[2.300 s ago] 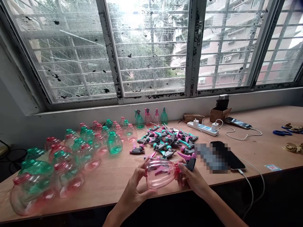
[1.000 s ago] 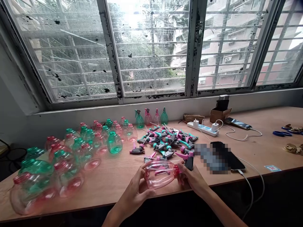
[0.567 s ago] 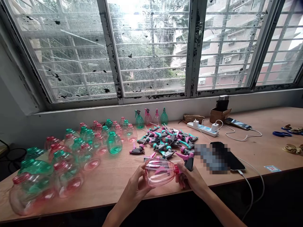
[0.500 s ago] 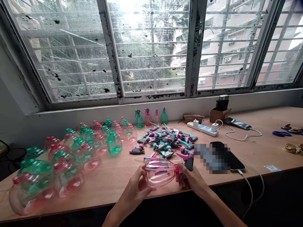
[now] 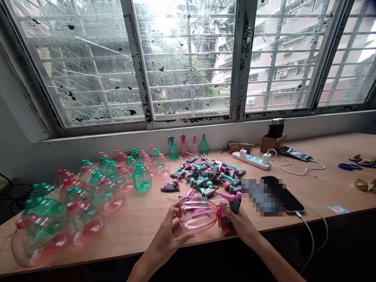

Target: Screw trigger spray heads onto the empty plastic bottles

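I hold a clear pink spray bottle (image 5: 197,214) on its side just above the near edge of the wooden table (image 5: 138,223). My left hand (image 5: 167,239) is wrapped round the bottle's base end. My right hand (image 5: 235,225) is closed round the bottle's neck and the pink and black trigger head (image 5: 234,202) fitted there. Behind the bottle lies a pile of loose trigger heads (image 5: 207,174) in pink, teal and black.
Several empty green and pink bottles (image 5: 88,184) crowd the table's left side. Finished sprayers (image 5: 188,147) stand by the window wall. A phone (image 5: 282,194) on a cable, a power strip (image 5: 254,159), a small box (image 5: 273,139) and blue scissors (image 5: 349,165) lie right.
The bottle has turned slightly in my hands and the trigger head has shifted at its neck. Both hands stay in about the same place.
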Demonstrator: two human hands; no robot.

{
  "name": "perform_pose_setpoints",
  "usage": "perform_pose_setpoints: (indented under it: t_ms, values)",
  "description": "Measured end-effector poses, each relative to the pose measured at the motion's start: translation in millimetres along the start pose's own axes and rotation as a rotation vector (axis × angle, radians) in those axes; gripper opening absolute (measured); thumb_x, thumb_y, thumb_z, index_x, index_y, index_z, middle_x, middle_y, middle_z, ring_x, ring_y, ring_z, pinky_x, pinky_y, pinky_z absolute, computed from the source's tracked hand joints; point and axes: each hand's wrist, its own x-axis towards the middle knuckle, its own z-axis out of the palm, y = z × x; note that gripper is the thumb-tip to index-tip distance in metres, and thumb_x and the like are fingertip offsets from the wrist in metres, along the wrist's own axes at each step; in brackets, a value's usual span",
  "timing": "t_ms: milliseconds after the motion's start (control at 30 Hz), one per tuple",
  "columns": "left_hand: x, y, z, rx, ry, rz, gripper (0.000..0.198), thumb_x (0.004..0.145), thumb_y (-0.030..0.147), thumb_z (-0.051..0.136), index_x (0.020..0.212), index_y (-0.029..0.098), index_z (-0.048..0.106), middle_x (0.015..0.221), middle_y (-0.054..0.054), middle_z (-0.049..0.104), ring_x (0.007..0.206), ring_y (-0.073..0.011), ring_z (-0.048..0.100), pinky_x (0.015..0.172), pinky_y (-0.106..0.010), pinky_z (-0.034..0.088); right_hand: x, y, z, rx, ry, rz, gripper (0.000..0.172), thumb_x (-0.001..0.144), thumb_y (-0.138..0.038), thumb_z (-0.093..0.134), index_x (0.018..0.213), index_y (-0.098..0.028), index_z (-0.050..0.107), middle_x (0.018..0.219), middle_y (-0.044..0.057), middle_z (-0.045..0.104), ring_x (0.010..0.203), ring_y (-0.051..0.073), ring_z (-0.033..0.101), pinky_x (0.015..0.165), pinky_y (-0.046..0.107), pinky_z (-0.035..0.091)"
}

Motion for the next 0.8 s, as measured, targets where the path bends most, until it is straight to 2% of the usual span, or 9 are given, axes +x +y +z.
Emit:
perform_pose_setpoints:
  t_ms: [67, 133, 233, 300, 367, 433, 467, 633, 800]
  values:
    - [-1, 0, -1.4, 0.013, -0.033, -0.021, 0.045, 0.08, 0.028, 0.086, 0.102, 0.026, 0.047, 0.169, -0.014, 0.021, 0.138, -0.0342, 0.053, 0.11, -0.048, 0.049, 0, 0, 0, 0.019, -0.012, 0.0, 0.056, 0.081, -0.069, 0.072, 0.061, -0.017, 0.063, 0.051, 0.002, 0.067, 0.039, 0.011, 0.058, 0.041, 0.021, 0.04]
    - [-3, 0, -2.8, 0.027, -0.066, -0.046, 0.049, 0.081, 0.031, 0.085, 0.108, 0.026, 0.045, 0.161, -0.015, 0.037, 0.133, -0.0324, 0.058, 0.111, -0.048, 0.047, 1, 0, 0, 0.022, -0.014, 0.007, 0.056, 0.078, -0.069, 0.074, 0.061, -0.017, 0.064, 0.052, 0.002, 0.067, 0.039, 0.011, 0.058, 0.041, 0.022, 0.04]
    - [-5, -1, -3.4, -0.002, -0.027, -0.057, 0.038, 0.092, 0.04, 0.073, 0.112, 0.027, 0.043, 0.146, -0.014, 0.054, 0.133, -0.0309, 0.058, 0.112, -0.049, 0.045, 2, -2, 0, 0.001, -0.023, -0.012, 0.056, 0.072, -0.07, 0.079, 0.06, -0.016, 0.066, 0.054, 0.002, 0.066, 0.041, 0.012, 0.058, 0.04, 0.022, 0.038]
    - [-5, -5, -3.3, -0.039, 0.026, -0.04, 0.045, 0.091, 0.043, 0.074, 0.119, 0.028, 0.042, 0.147, -0.014, 0.051, 0.137, -0.0318, 0.054, 0.112, -0.049, 0.045, 2, -3, 1, -0.016, -0.035, -0.039, 0.055, 0.071, -0.069, 0.08, 0.062, -0.015, 0.068, 0.053, 0.001, 0.066, 0.042, 0.011, 0.057, 0.04, 0.021, 0.038]
    - [-3, -9, -3.4, -0.044, 0.059, -0.006, 0.069, 0.083, 0.042, 0.083, 0.134, 0.032, 0.037, 0.154, -0.014, 0.044, 0.141, -0.0333, 0.049, 0.114, -0.05, 0.045, 1, -5, 1, -0.035, -0.043, -0.049, 0.054, 0.074, -0.068, 0.078, 0.064, -0.015, 0.069, 0.051, 0.001, 0.065, 0.041, 0.01, 0.055, 0.04, 0.021, 0.037]
    - [-2, -12, -3.9, -0.025, 0.034, 0.011, 0.089, 0.08, 0.041, 0.086, 0.148, 0.036, 0.029, 0.159, -0.013, 0.039, 0.142, -0.0341, 0.048, 0.114, -0.051, 0.045, 1, -4, 0, -0.056, -0.055, -0.031, 0.055, 0.077, -0.068, 0.075, 0.062, -0.015, 0.068, 0.046, 0.0, 0.063, 0.037, 0.01, 0.054, 0.038, 0.02, 0.035]
    - [-2, -13, -4.4, 0.006, 0.011, 0.011, 0.092, 0.081, 0.04, 0.085, 0.152, 0.038, 0.027, 0.159, -0.012, 0.039, 0.141, -0.0342, 0.049, 0.113, -0.051, 0.046, 0, -4, 0, -0.059, -0.059, -0.018, 0.056, 0.079, -0.068, 0.074, 0.062, -0.015, 0.067, 0.046, 0.0, 0.062, 0.035, 0.01, 0.054, 0.037, 0.02, 0.035]
    - [-2, -16, -6.8, 0.364, 0.017, 0.102, 0.087, 0.084, 0.03, 0.083, 0.154, 0.045, 0.033, 0.158, -0.008, 0.037, 0.146, -0.0353, 0.041, 0.118, -0.052, 0.041, 1, 1, -2, -0.022, -0.061, 0.01, 0.052, 0.085, -0.064, 0.071, 0.067, -0.016, 0.062, 0.051, 0.001, 0.066, 0.035, 0.012, 0.059, 0.033, 0.019, 0.036]
    - [-2, -25, -6.0, 0.53, 0.05, 0.222, 0.078, 0.087, 0.028, 0.078, 0.151, 0.045, 0.037, 0.154, -0.009, 0.037, 0.144, -0.036, 0.043, 0.112, -0.052, 0.048, 1, 1, -1, -0.003, -0.049, 0.017, 0.051, 0.088, -0.061, 0.07, 0.066, -0.017, 0.059, 0.05, 0.002, 0.067, 0.035, 0.013, 0.061, 0.034, 0.018, 0.038]
